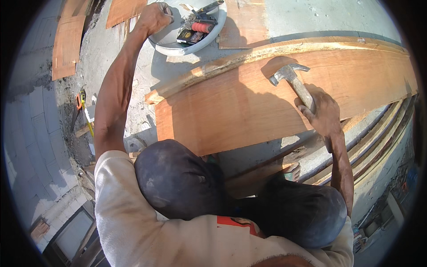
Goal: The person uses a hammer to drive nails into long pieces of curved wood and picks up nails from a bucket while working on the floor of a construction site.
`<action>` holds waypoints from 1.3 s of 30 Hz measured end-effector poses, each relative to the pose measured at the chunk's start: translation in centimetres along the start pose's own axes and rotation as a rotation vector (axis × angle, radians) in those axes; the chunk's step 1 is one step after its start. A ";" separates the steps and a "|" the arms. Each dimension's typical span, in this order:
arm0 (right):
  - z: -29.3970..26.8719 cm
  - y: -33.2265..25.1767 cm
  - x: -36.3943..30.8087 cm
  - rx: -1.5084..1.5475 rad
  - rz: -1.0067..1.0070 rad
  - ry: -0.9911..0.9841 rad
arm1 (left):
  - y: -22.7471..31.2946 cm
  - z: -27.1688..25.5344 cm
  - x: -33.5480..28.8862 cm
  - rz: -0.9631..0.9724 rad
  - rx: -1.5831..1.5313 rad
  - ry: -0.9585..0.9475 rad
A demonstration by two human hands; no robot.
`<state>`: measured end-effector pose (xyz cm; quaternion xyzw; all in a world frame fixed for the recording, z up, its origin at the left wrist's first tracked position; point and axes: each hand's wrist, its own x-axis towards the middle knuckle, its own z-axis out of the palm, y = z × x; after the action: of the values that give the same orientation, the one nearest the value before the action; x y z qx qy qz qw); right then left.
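My right hand grips the handle of a claw hammer, its metal head over a long reddish plywood panel. A pale, rough wooden strip runs along the panel's far edge. My left hand is stretched far forward at the left rim of a round white tub. Its fingers are curled together; whatever they may hold is too small to make out. Inside the tub lie a red cylindrical piece, a small black box and a black-handled tool.
At the left lie an orange-and-yellow-handled tool and a yellow tape. Long wooden beams curve along the right. Plywood pieces lie at the far left, near a grey block wall. My bent knees are close to the panel.
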<state>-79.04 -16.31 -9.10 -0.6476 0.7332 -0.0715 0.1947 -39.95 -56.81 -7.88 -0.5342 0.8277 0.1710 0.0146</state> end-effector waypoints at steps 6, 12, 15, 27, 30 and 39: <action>1.0 -1.8 1.2 0.021 0.020 -0.170 | -1.5 -1.7 -19.9 0.029 -0.609 0.213; 1.6 0.5 -0.6 0.089 -0.064 -0.080 | 0.4 6.3 -34.4 -0.364 -1.328 0.002; 0.5 -1.3 -2.2 0.361 -0.020 -0.123 | 2.5 8.7 -38.7 -0.424 -1.304 0.003; 1.3 -7.5 -6.8 0.607 0.120 -0.613 | 6.2 13.4 -37.0 -0.210 -1.315 -0.311; 1.9 -7.6 -7.4 0.648 0.068 -0.610 | 7.4 13.4 -37.6 -0.264 -1.219 -0.291; 2.7 -9.1 -7.1 0.644 -0.347 -0.441 | 8.4 14.5 -39.1 -0.376 -1.194 -0.209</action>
<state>-69.06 -10.33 -6.96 -0.6671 0.4945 -0.1885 0.5243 -32.99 -15.01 -11.14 -0.5671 0.4761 0.6488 -0.1755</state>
